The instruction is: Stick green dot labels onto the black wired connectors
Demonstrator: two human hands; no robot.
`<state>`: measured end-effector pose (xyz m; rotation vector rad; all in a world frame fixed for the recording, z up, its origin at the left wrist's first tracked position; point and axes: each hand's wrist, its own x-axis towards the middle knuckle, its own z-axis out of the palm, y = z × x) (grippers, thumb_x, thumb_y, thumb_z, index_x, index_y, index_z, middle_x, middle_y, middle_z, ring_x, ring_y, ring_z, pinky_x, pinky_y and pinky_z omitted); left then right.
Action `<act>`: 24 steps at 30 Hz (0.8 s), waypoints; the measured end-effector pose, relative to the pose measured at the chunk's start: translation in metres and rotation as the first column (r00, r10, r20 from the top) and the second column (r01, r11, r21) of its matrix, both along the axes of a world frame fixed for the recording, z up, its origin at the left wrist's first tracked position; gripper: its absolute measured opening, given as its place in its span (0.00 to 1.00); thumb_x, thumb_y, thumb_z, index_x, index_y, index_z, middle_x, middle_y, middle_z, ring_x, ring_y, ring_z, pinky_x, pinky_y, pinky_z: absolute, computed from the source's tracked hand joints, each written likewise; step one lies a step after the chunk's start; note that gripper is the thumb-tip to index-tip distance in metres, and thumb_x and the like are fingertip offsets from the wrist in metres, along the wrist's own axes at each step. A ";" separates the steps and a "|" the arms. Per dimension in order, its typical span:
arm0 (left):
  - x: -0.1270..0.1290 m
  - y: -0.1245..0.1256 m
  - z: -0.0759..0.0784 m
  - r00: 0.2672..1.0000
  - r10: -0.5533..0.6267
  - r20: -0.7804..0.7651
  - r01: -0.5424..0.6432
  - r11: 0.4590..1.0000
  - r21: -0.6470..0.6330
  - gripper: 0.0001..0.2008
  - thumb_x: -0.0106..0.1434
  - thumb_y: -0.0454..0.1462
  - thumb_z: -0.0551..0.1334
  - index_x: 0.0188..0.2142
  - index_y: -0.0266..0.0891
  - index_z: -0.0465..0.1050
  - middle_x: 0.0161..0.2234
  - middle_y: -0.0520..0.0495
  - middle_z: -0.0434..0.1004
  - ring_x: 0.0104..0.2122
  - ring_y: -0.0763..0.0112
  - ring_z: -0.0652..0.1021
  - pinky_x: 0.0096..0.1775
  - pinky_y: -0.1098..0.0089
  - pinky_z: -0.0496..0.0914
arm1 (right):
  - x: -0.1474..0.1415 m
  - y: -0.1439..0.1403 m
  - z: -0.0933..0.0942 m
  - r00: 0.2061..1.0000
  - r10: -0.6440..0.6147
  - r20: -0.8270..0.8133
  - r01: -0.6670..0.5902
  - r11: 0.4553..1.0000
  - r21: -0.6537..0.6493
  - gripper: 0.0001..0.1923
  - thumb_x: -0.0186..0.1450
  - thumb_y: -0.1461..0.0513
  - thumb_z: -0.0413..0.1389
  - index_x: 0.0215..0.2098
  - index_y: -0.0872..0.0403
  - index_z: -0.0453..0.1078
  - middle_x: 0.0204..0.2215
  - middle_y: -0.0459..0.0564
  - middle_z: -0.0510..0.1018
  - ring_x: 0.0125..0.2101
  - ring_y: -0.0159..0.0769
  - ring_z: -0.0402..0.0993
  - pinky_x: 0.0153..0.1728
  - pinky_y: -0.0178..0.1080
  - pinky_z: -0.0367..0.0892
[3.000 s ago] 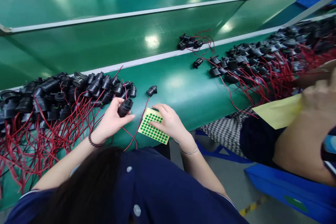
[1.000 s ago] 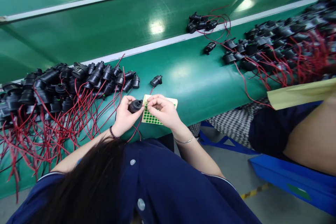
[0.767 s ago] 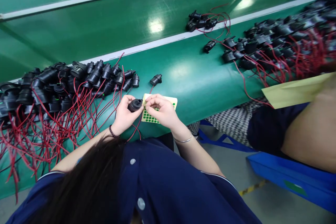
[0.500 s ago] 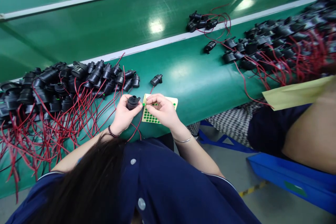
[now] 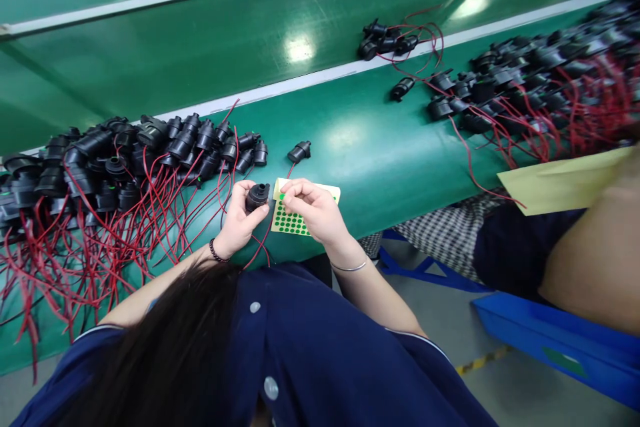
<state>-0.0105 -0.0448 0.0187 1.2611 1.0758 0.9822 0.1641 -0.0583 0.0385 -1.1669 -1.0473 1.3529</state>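
Note:
My left hand (image 5: pixel 239 217) is closed round a small black pump (image 5: pixel 257 197), its nozzle end facing up. Just to the right, a pale yellow sheet of round green stickers (image 5: pixel 293 223) lies on the table. My right hand (image 5: pixel 315 208) is over the sheet's upper part with thumb and forefinger pinched together. Whatever those fingertips hold is too small to make out. Beyond the sheet a single black pump (image 5: pixel 299 151) lies on its side.
A big heap of black pumps (image 5: pixel 100 167) with tangled red wires (image 5: pixel 120 240) fills the left of the green table (image 5: pixel 360 147). More pumps (image 5: pixel 530 80) are piled at right. A co-worker's arm (image 5: pixel 595 260) and a yellow sheet (image 5: pixel 560 180) are beside me.
My right hand's fingertips have moved slightly right, away from the pump and over the sticker sheet. The green dot seen between my hands no longer shows there. My left hand still holds the pump.

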 end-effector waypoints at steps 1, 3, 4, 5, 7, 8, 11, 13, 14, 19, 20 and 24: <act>0.000 0.000 0.001 0.999 -0.023 0.025 0.023 1.000 0.010 0.21 0.58 0.45 0.67 0.45 0.44 0.60 0.36 0.51 0.69 0.37 0.70 0.72 0.43 0.66 0.69 | 0.000 0.000 0.001 0.999 0.008 -0.049 -0.010 1.000 -0.028 0.13 0.59 0.54 0.66 0.27 0.52 0.71 0.37 0.49 0.75 0.31 0.31 0.72 0.35 0.40 0.73; 0.001 0.000 0.004 0.995 -0.057 0.077 0.057 0.998 0.012 0.21 0.57 0.44 0.68 0.44 0.44 0.60 0.38 0.50 0.68 0.38 0.69 0.73 0.44 0.66 0.69 | -0.002 -0.001 0.004 0.993 0.028 -0.119 -0.037 0.997 -0.074 0.15 0.58 0.52 0.67 0.26 0.53 0.71 0.37 0.48 0.76 0.27 0.29 0.70 0.34 0.39 0.73; 0.002 0.000 0.006 0.994 -0.063 0.086 0.063 0.998 0.005 0.22 0.56 0.43 0.69 0.43 0.45 0.59 0.38 0.50 0.68 0.38 0.70 0.73 0.44 0.66 0.69 | -0.003 -0.002 0.005 0.990 0.041 -0.136 -0.054 0.994 -0.090 0.16 0.57 0.52 0.68 0.26 0.53 0.71 0.37 0.48 0.76 0.27 0.29 0.70 0.33 0.39 0.73; 0.004 0.000 0.007 0.993 -0.066 0.093 0.066 0.998 0.002 0.23 0.55 0.43 0.70 0.41 0.45 0.57 0.38 0.51 0.69 0.38 0.70 0.73 0.43 0.66 0.70 | -0.005 -0.003 0.007 0.988 0.055 -0.146 -0.070 0.993 -0.099 0.16 0.56 0.51 0.68 0.25 0.53 0.71 0.38 0.49 0.76 0.27 0.29 0.70 0.33 0.39 0.73; 0.006 0.001 0.008 0.992 -0.074 0.106 0.073 0.997 0.020 0.24 0.55 0.43 0.70 0.39 0.45 0.55 0.37 0.52 0.69 0.37 0.71 0.74 0.42 0.67 0.70 | -0.007 -0.004 0.009 0.985 0.086 -0.149 -0.101 0.990 -0.099 0.17 0.56 0.51 0.68 0.25 0.53 0.71 0.39 0.49 0.77 0.28 0.29 0.70 0.34 0.39 0.73; 0.006 0.002 0.007 0.992 -0.075 0.104 0.071 0.997 0.041 0.24 0.55 0.43 0.70 0.38 0.45 0.54 0.36 0.52 0.69 0.37 0.71 0.74 0.43 0.67 0.69 | -0.009 -0.005 0.009 0.984 0.102 -0.146 -0.116 0.989 -0.093 0.16 0.56 0.52 0.68 0.25 0.53 0.71 0.39 0.50 0.77 0.29 0.29 0.71 0.35 0.39 0.74; 0.006 0.002 0.003 0.997 -0.047 0.066 0.039 0.992 0.121 0.23 0.54 0.41 0.69 0.38 0.45 0.53 0.36 0.52 0.69 0.37 0.71 0.73 0.43 0.67 0.69 | -0.012 -0.007 0.009 0.986 0.123 -0.116 -0.131 0.989 -0.063 0.14 0.56 0.53 0.68 0.25 0.53 0.72 0.39 0.50 0.76 0.33 0.32 0.73 0.39 0.41 0.74; 0.006 0.002 0.000 0.998 -0.037 0.042 0.030 0.988 0.150 0.22 0.53 0.40 0.68 0.38 0.45 0.54 0.36 0.52 0.69 0.37 0.71 0.73 0.42 0.67 0.68 | -0.013 -0.007 0.008 0.990 0.118 -0.079 -0.121 0.992 -0.041 0.14 0.57 0.54 0.68 0.25 0.53 0.72 0.37 0.50 0.76 0.37 0.35 0.74 0.42 0.42 0.74; 0.005 0.001 -0.001 0.999 -0.035 0.033 0.030 0.987 0.159 0.22 0.54 0.39 0.68 0.38 0.45 0.54 0.36 0.52 0.69 0.37 0.71 0.73 0.42 0.67 0.68 | -0.013 -0.006 0.007 0.992 0.114 -0.059 -0.116 0.993 -0.030 0.13 0.57 0.54 0.68 0.25 0.53 0.72 0.37 0.50 0.76 0.38 0.36 0.74 0.43 0.43 0.74; 0.005 0.001 -0.003 0.999 -0.045 0.021 0.040 0.980 0.194 0.20 0.54 0.36 0.66 0.38 0.45 0.54 0.36 0.51 0.69 0.36 0.71 0.73 0.42 0.67 0.68 | -0.014 -0.006 0.004 0.994 0.111 0.017 -0.111 0.994 0.005 0.11 0.57 0.56 0.66 0.25 0.52 0.73 0.37 0.50 0.76 0.39 0.36 0.75 0.42 0.41 0.74; 0.005 0.001 -0.003 0.999 -0.045 0.015 0.041 0.980 0.197 0.20 0.54 0.35 0.66 0.38 0.44 0.54 0.36 0.51 0.68 0.37 0.71 0.73 0.42 0.66 0.68 | -0.013 -0.006 0.004 0.993 0.113 0.027 -0.113 0.994 0.008 0.10 0.57 0.56 0.66 0.25 0.52 0.73 0.37 0.50 0.76 0.39 0.36 0.75 0.40 0.40 0.74; 0.004 0.000 -0.005 0.999 -0.027 -0.030 0.033 0.976 0.215 0.20 0.54 0.35 0.66 0.38 0.45 0.54 0.36 0.51 0.68 0.37 0.70 0.73 0.43 0.66 0.68 | -0.014 -0.006 0.003 0.993 0.110 0.044 -0.110 0.994 -0.002 0.09 0.57 0.58 0.65 0.25 0.52 0.73 0.37 0.50 0.76 0.37 0.35 0.74 0.35 0.38 0.74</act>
